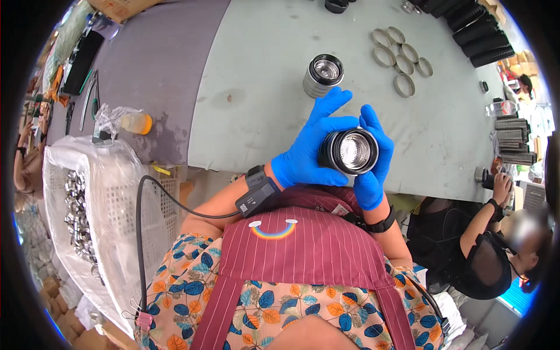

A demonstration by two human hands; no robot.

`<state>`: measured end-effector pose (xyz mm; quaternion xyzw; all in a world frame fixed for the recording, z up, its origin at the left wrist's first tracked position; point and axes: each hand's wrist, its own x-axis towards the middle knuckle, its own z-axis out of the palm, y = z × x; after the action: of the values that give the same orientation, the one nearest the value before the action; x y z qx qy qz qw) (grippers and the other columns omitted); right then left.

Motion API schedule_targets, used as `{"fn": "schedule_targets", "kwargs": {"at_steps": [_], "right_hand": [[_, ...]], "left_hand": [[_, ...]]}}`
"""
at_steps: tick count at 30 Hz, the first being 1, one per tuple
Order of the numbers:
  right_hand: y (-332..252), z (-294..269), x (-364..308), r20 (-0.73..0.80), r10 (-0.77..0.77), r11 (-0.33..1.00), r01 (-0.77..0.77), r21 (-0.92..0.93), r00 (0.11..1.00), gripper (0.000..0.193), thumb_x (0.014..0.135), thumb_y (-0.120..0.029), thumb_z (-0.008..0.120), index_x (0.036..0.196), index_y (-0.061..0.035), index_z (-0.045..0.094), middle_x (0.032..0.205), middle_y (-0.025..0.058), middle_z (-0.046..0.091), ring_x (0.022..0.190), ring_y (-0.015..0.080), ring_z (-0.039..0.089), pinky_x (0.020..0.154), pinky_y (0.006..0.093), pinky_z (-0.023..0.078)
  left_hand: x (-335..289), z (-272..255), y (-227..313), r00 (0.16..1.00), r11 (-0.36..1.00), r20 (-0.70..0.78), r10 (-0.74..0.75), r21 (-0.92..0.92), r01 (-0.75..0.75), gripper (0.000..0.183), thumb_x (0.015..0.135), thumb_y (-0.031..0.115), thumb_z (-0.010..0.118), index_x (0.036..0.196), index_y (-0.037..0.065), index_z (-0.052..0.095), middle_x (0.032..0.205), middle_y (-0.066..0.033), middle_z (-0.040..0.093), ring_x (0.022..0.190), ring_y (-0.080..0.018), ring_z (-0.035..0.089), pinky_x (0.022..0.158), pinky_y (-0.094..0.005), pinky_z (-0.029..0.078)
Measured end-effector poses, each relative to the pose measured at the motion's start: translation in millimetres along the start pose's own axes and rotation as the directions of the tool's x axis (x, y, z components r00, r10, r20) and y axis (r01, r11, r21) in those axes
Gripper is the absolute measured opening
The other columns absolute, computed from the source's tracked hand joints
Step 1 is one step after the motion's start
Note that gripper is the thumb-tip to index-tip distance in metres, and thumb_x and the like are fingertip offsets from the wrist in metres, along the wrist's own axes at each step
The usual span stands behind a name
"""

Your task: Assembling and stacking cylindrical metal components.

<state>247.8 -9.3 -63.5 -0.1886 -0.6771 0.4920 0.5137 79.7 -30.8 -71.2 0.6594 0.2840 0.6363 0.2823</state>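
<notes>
Both my hands wear blue gloves and meet around a short black cylinder (330,153) with a shiny, dimpled metal inside (353,151). My left hand (308,150) wraps its left side, with the index finger pointing up and away. Along the right side, my right hand (377,157) closes on it, fingers partly hidden behind. The open end faces up toward me, above the table's near edge. Just beyond my left fingertips, a similar black and silver cylinder (324,73) stands on the table.
Several thin metal rings (403,64) lie at the far right of the grey table (251,116). Black sleeves (478,35) are stacked behind them. On my left, a plastic-lined crate (116,192) holds metal parts. At right, another person (484,245) holds a small part near the table edge.
</notes>
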Motion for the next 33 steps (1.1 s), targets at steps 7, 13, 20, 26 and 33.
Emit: {"fn": "schedule_targets", "kwargs": {"at_steps": [7, 13, 20, 26, 33], "right_hand": [[-43.4, 6.9, 4.1, -0.02, -0.019, 0.983, 0.015, -0.186, 1.0, 0.094, 0.077, -0.05, 0.069, 0.145, 0.0037, 0.031, 0.153, 0.0245, 0.024, 0.145, 0.0336, 0.02, 0.117, 0.0454, 0.016], [-76.9, 13.6, 40.7, 0.149, 0.236, 0.898, -0.156, -0.412, 0.96, 0.076, 0.078, -0.009, 0.072, 0.143, 0.0001, 0.035, 0.126, 0.0141, 0.054, 0.118, 0.023, 0.052, 0.105, 0.0375, 0.037], [-35.2, 1.3, 124.8, 0.013, 0.321, 0.942, -0.318, -0.104, 0.947, 0.065, 0.085, -0.006, 0.068, 0.141, -0.0022, 0.037, 0.122, 0.0108, 0.057, 0.111, 0.019, 0.055, 0.098, 0.0336, 0.045], [40.2, -2.1, 145.8, 0.376, 0.064, 0.743, 0.207, -0.636, 0.925, 0.068, 0.081, -0.025, 0.075, 0.137, -0.0054, 0.043, 0.123, 0.0141, 0.058, 0.113, 0.0296, 0.058, 0.104, 0.0398, 0.04], [29.2, -49.7, 143.5, 0.073, 0.054, 0.814, -0.002, -0.581, 0.996, 0.089, 0.073, -0.043, 0.079, 0.139, 0.0016, 0.037, 0.136, 0.0234, 0.046, 0.127, 0.0349, 0.046, 0.107, 0.0423, 0.037]], "left_hand": [[-11.9, 7.8, 8.0, 0.978, 0.973, 0.043, -0.202, -0.108, 0.206, 0.119, 0.068, 0.045, 0.083, 0.153, 0.006, 0.009, 0.138, -0.0097, 0.051, 0.138, -0.0262, 0.036, 0.115, -0.0501, -0.011], [-12.7, 12.1, 6.2, 0.978, 0.967, 0.005, -0.21, -0.146, 0.208, 0.12, 0.068, 0.037, 0.084, 0.153, 0.005, 0.005, 0.129, -0.0083, 0.055, 0.131, -0.0263, 0.044, 0.115, -0.0511, -0.01], [-11.1, 13.7, 12.4, 0.969, 0.943, 0.053, -0.243, -0.22, 0.248, 0.111, 0.069, 0.021, 0.086, 0.152, 0.01, 0.014, 0.136, -0.0133, 0.048, 0.129, -0.0265, 0.046, 0.113, -0.0446, 0.026], [-1.8, 13.7, 13.9, 0.983, 0.987, 0.106, -0.152, 0.068, 0.145, 0.088, 0.069, 0.033, 0.084, 0.139, 0.011, 0.035, 0.133, -0.0084, 0.053, 0.127, -0.0262, 0.048, 0.116, -0.055, 0.011], [-1.1, 11.8, 16.8, 0.977, 0.981, 0.107, -0.182, 0.081, 0.174, 0.083, 0.065, 0.036, 0.086, 0.133, 0.012, 0.045, 0.13, -0.0074, 0.054, 0.125, -0.0278, 0.048, 0.115, -0.0548, 0.016]]}}
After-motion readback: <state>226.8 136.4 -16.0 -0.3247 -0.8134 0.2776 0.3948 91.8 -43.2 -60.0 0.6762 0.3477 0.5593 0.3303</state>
